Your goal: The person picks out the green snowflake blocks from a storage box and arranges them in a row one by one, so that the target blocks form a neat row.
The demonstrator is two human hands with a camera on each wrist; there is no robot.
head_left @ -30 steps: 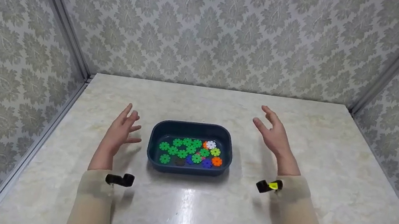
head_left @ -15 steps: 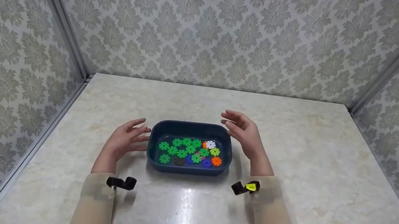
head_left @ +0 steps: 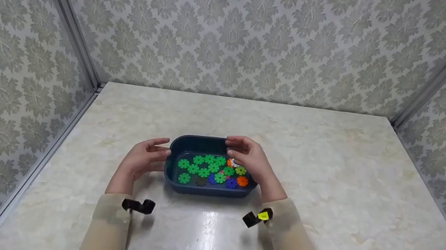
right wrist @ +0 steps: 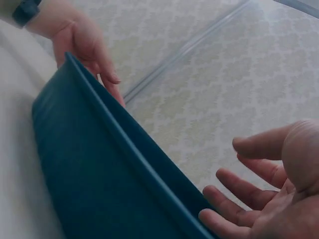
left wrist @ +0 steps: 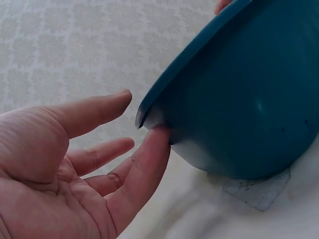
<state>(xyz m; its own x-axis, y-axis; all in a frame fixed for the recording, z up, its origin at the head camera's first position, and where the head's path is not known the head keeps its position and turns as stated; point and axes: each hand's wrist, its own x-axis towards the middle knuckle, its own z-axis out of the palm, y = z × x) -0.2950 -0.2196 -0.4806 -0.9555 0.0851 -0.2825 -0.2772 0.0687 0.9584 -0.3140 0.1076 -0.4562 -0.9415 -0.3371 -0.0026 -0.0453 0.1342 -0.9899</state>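
A dark blue-green plastic basin [head_left: 209, 192] stands on the table with several toothed plastic discs inside, mostly green ones [head_left: 203, 171]. My left hand [head_left: 141, 159] is at the basin's left end. In the left wrist view one fingertip [left wrist: 160, 133] touches the outer wall just below the rim, while the thumb stays apart from it. Over the right end hangs my right hand [head_left: 255, 162], its loosely bent fingers above the back rim. It grips nothing and partly covers a white disc [head_left: 235, 164]. In the right wrist view its fingers lie along the rim; contact is unclear.
An orange disc [head_left: 242, 181], a blue disc [head_left: 231, 183] and a yellow-green disc [head_left: 240, 170] lie at the basin's right. Patterned walls [head_left: 235, 35] enclose the marbled table [head_left: 332, 157] at the back and sides. Each wrist carries a small black camera [head_left: 138, 205].
My right hand has come in from the right to above the basin's right end. My left hand has shifted right, up to the left end. The basin has barely moved.
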